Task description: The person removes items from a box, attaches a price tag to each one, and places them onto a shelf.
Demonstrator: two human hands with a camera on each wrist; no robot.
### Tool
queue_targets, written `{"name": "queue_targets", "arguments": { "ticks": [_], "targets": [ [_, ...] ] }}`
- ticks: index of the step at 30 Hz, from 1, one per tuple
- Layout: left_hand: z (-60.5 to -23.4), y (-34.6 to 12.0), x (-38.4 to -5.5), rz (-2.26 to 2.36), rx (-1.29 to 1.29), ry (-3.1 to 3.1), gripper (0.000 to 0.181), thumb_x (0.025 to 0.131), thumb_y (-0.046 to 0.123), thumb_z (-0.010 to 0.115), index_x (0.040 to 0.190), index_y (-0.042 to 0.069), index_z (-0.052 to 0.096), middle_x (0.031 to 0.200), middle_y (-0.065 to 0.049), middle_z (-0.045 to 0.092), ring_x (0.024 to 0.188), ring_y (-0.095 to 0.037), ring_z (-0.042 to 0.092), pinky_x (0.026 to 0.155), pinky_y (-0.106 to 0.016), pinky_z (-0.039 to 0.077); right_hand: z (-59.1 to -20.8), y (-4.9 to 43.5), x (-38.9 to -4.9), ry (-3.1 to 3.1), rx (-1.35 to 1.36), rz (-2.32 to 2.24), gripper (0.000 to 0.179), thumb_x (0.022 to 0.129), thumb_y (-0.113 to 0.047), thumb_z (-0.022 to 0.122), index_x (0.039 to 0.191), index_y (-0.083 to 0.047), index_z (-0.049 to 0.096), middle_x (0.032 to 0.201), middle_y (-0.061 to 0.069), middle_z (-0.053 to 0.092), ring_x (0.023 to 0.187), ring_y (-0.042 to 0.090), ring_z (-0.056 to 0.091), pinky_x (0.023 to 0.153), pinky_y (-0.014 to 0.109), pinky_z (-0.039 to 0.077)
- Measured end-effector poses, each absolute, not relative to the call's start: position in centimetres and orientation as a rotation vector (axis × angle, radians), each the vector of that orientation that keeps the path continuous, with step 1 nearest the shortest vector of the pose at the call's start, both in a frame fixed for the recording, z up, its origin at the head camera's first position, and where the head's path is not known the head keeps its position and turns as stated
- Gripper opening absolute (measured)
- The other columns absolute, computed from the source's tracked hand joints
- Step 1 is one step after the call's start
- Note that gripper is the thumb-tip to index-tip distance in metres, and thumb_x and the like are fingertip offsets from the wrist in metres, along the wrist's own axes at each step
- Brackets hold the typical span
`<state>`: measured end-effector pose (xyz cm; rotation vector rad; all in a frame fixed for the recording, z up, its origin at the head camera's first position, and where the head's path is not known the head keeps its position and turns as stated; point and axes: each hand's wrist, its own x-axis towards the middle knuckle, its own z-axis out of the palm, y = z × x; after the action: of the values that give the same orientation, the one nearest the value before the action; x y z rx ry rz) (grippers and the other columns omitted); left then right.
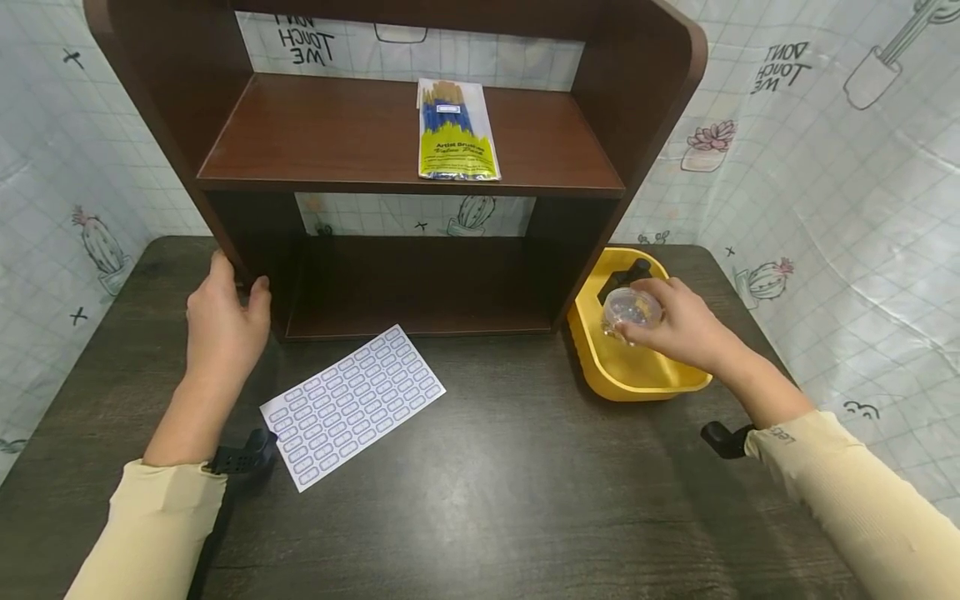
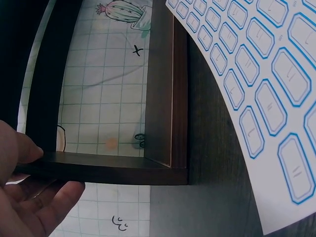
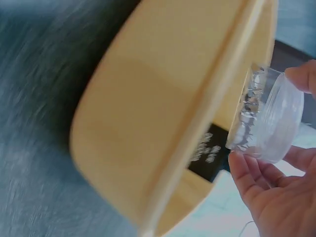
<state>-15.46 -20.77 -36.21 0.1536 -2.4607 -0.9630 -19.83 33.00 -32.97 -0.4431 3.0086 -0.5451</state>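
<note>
At the left side of the dark brown wooden shelf, my left hand grips the edge of the side panel. Its thumb lies on one face and its fingers on the other. My right hand holds a small round clear plastic jar above the yellow bin, pinching it between thumb and fingers. Silvery pieces show inside the jar in the right wrist view; their kind is unclear. A black item lies in the bin, partly hidden.
A sheet of blue-bordered labels lies on the dark table in front of the shelf. On the upper shelf board sits a pack of artist brushes. Patterned white sheeting hangs behind and at both sides.
</note>
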Motion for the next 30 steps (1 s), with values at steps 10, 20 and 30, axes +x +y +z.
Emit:
{"name": "queue_targets", "arguments": {
  "ticks": [10, 20, 30],
  "targets": [
    [-36.3, -21.0, -15.5, -0.964, 0.132, -2.442, 0.036, 0.105, 0.012, 0.053, 0.137, -0.005, 0.051, 0.126, -0.033, 0.068, 0.103, -0.054, 0.068, 0.083, -0.064, 0.053, -31.6, 30.2, -16.6, 3.114, -0.430, -0.788, 0.063, 0.086, -0.030, 0.081, 0.141, -0.007, 0.058, 0.119, 0.016, 0.056, 0.102, 0.028, 0.052, 0.084, 0.044, 0.045],
    [-36.4, -20.8, -15.6, -0.974, 0.139, -2.453, 0.037, 0.106, 0.013, 0.053, 0.138, -0.004, 0.051, 0.127, -0.032, 0.068, 0.105, -0.052, 0.068, 0.085, -0.064, 0.053, -34.2, 26.3, -12.8, 3.097, -0.799, -0.917, 0.065, 0.074, -0.024, 0.090, 0.131, -0.009, 0.063, 0.116, 0.006, 0.060, 0.102, 0.013, 0.053, 0.086, 0.019, 0.046],
    [-36.4, -20.9, -15.6, -0.973, 0.154, -2.444, 0.036, 0.105, 0.013, 0.053, 0.136, -0.004, 0.052, 0.124, -0.032, 0.068, 0.105, -0.052, 0.068, 0.085, -0.064, 0.053, -37.6, 22.3, -10.4, 2.911, -0.910, -0.924, 0.069, 0.075, -0.033, 0.091, 0.132, -0.011, 0.061, 0.116, -0.001, 0.057, 0.106, 0.010, 0.055, 0.089, 0.031, 0.055]
  ]
}}
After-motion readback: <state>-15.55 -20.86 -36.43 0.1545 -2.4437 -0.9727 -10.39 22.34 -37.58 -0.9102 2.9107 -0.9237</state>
